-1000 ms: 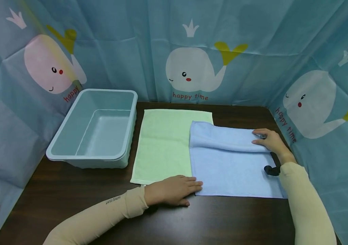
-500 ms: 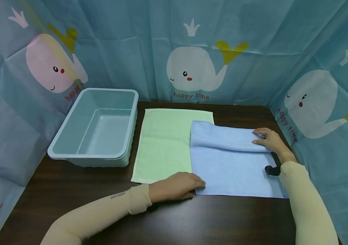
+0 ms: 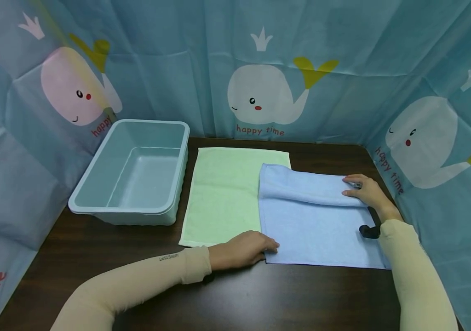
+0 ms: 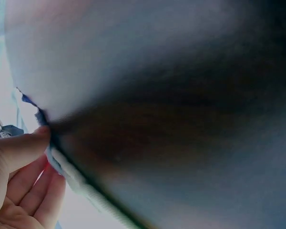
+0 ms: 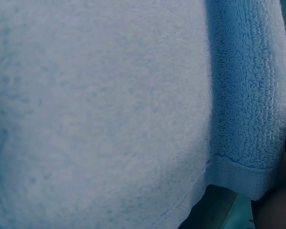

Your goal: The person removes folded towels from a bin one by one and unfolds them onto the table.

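A light blue towel [image 3: 316,234] lies flat, its far part folded over in a strip toward the person. Its left side overlaps a pale green towel [image 3: 223,193] spread on the table. My left hand [image 3: 244,249] pinches the blue towel at its near left corner; in the left wrist view the thumb [image 4: 26,150] presses on the cloth edge with the fingers below. My right hand [image 3: 368,191] grips the right end of the folded strip, thumb and fingers apart around a small white label [image 3: 355,185]. In the right wrist view, towel cloth [image 5: 109,109] hides most of that hand.
A pale blue-green plastic bin [image 3: 169,184] stands left of the towels. A dark wooden table [image 3: 301,299] lies beneath everything. Whale-printed curtains [image 3: 202,78] enclose the back and sides. A black curved object [image 3: 370,231] sits at the right wrist.
My left hand has gone from lying flat with straight fingers to pinching the blue towel's near left corner, drawing slightly inward. The right hand stays at the folded strip.
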A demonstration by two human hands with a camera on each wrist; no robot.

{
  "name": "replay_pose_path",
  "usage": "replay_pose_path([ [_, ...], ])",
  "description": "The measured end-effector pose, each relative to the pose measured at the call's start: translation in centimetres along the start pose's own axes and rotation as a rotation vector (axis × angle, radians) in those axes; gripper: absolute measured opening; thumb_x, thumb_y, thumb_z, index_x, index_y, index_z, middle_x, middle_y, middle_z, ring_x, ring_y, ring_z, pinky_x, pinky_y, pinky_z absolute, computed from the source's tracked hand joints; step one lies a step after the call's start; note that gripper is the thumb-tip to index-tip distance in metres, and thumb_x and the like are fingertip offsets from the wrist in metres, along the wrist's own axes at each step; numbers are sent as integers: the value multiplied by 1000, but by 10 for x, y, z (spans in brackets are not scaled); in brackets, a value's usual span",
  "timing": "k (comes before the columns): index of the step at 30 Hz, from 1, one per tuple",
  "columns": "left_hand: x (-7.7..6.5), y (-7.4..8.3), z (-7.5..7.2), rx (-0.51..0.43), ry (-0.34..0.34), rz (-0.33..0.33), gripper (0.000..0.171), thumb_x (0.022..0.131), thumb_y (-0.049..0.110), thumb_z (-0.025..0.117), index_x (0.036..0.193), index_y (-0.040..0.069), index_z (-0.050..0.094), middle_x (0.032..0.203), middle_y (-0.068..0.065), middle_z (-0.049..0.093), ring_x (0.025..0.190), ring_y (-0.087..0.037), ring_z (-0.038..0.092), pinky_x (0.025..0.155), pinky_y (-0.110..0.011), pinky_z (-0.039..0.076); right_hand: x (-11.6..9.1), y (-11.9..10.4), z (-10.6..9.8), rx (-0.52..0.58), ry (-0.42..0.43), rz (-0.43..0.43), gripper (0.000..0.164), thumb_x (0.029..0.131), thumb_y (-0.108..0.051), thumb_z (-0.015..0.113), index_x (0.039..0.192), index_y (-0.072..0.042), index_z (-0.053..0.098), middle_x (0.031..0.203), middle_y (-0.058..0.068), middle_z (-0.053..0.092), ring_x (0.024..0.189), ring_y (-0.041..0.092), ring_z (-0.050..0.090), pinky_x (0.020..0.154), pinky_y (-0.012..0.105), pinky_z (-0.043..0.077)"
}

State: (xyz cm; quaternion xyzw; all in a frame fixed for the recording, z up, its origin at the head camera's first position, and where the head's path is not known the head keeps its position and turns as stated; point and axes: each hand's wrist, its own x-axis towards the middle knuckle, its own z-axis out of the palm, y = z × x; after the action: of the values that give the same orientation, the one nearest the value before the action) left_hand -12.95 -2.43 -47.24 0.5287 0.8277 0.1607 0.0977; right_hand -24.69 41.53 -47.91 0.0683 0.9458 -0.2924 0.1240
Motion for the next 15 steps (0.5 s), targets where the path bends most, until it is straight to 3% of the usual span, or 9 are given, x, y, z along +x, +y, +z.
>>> replay_pose_path([
  [8, 2, -2, 2, 35, 49, 31, 18, 96, 14, 64, 109, 15, 77, 124, 6, 72, 117, -3, 65, 99, -18, 50, 0, 1, 0, 8, -2, 2, 63, 91, -42, 69, 143, -12, 51, 156, 24, 33, 144, 51, 24, 109, 77, 20],
  [13, 0, -2, 4, 151, 107, 114, 16, 96, 16, 64, 97, 22, 79, 117, 9, 74, 114, -3, 67, 95, -19, 53, 0, 1, 1, 8, -6, 6, 64, 91, -42, 69, 144, -11, 50, 157, 24, 32, 144, 51, 23, 109, 77, 20],
  [15, 0, -2, 5, 179, 133, 142, 19, 94, 12, 62, 87, 23, 76, 102, 11, 76, 101, -1, 68, 85, -16, 53, -1, 1, 0, 5, -5, 7, 63, 91, -42, 69, 144, -12, 50, 157, 24, 32, 144, 51, 24, 110, 77, 20],
])
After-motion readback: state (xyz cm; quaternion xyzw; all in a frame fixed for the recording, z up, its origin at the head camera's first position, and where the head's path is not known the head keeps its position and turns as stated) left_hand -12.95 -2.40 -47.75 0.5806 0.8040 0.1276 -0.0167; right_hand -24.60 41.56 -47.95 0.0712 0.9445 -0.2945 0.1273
